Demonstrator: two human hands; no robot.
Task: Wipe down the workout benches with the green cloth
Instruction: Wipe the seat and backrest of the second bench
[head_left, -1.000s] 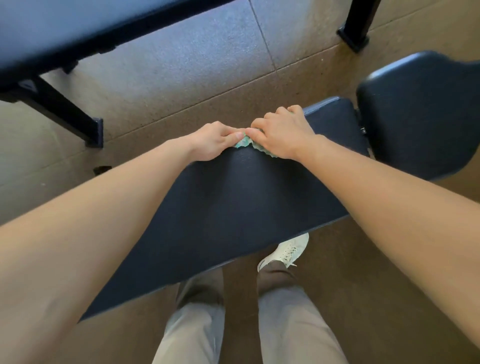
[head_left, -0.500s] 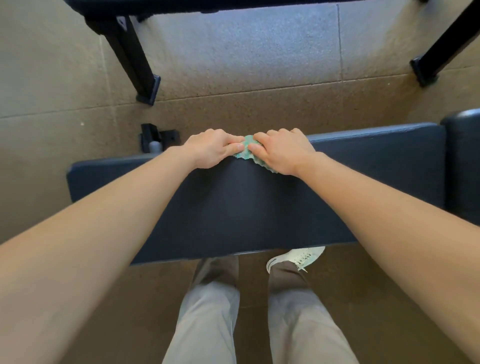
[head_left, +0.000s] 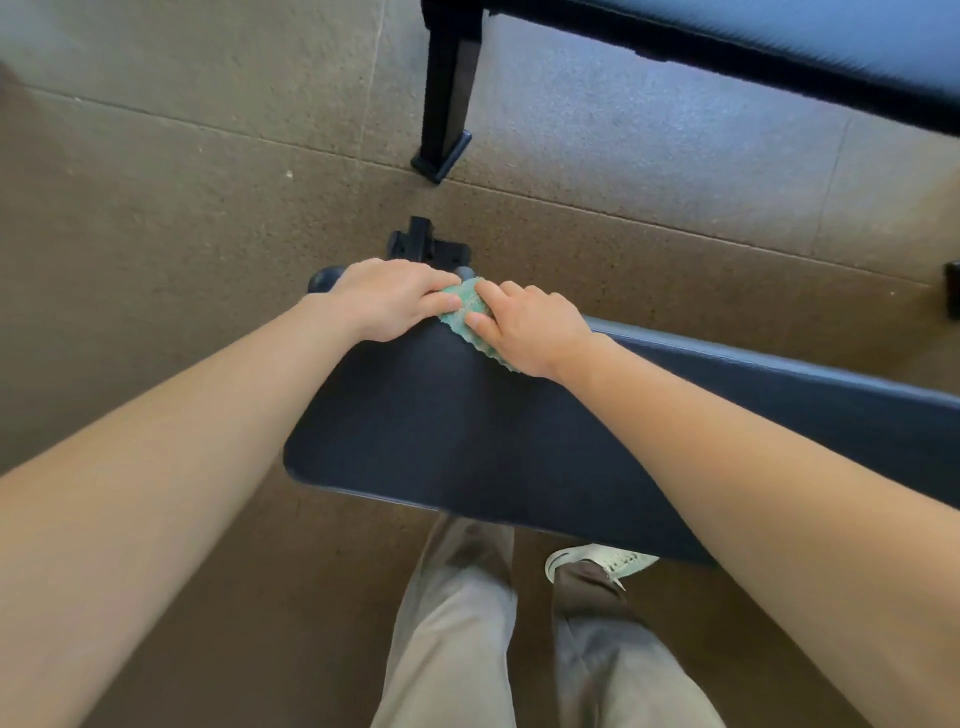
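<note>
A dark padded workout bench (head_left: 467, 441) runs from the middle to the right edge, its rounded end at the left. The green cloth (head_left: 466, 309) lies crumpled on the far edge of the pad near that end. My left hand (head_left: 389, 299) presses on the cloth's left side, fingers curled over it. My right hand (head_left: 524, 332) presses flat on its right side and covers much of it. Only a small strip of cloth shows between and below the hands.
A second dark bench (head_left: 753, 47) crosses the top right, with a black leg (head_left: 447, 98) standing on the brown speckled floor. A black frame foot (head_left: 428, 249) sticks out beyond the near bench's end. My legs and one white shoe (head_left: 602, 564) stand under the bench.
Both hands have slid the cloth along the far edge toward the bench's left end, and the view has swung with them; the raised seat pad at the right has left the view.
</note>
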